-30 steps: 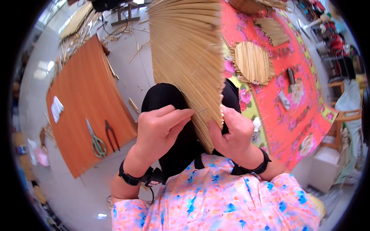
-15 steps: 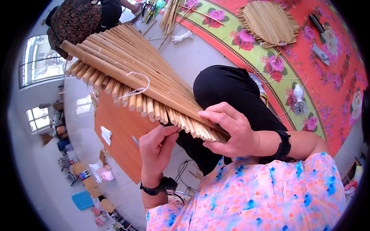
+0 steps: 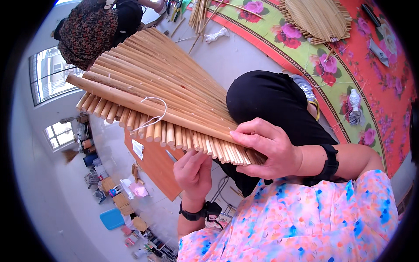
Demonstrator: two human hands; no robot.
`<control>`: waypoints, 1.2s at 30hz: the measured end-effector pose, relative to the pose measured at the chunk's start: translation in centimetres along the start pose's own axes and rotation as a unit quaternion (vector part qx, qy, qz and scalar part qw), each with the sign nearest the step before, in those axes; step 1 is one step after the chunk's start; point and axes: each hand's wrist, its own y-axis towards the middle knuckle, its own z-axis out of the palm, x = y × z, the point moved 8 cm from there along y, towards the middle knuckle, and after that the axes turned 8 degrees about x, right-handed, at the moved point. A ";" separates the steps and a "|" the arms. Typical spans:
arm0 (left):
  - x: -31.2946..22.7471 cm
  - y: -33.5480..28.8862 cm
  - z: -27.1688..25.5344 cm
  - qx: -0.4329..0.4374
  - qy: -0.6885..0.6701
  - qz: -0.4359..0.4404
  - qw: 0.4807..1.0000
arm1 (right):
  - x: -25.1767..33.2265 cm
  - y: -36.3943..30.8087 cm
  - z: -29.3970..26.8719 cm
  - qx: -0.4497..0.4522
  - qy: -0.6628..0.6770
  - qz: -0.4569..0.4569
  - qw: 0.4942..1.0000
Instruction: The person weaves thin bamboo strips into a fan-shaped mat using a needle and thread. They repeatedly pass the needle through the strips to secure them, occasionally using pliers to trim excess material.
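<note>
A thick fan of round wooden sticks (image 3: 170, 83), strung side by side like a mat and folded over itself, extends from my lap to the upper left. My right hand (image 3: 277, 150) grips its narrow near end, thumb over the edge stick and fingers underneath. A loose loop of white string (image 3: 165, 111) hangs over the thick edge stick. Just under the lower row of stick ends is my left hand (image 3: 193, 174), its fingers pinched together with the tips against the edge; whatever they may hold is hidden.
An oval stick mat (image 3: 318, 19) lies on the floral cloth (image 3: 349, 61), near a black-handled tool (image 3: 371, 15) and a white string bundle (image 3: 355, 100). Loose sticks (image 3: 198, 15) lie beyond my knee. Another person (image 3: 87, 32) is at upper left. A brown board (image 3: 152, 161) is on the floor.
The view has shifted, and the stick fan has tilted to show more of its upper face. My left fingertips have slipped a little under the lower edge. My right hand keeps its grip.
</note>
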 end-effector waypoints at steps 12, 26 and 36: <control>-0.5 0.8 0.3 -0.013 0.020 0.020 1.000 | 0.0 -0.1 -0.3 0.009 -0.006 -0.016 1.000; -1.7 2.3 0.8 -0.009 0.038 0.021 0.999 | 0.3 0.0 -0.1 0.012 -0.026 -0.020 0.999; -0.3 0.8 -0.4 -0.015 0.038 -0.074 0.996 | 0.4 0.7 0.0 0.045 -0.024 0.047 0.998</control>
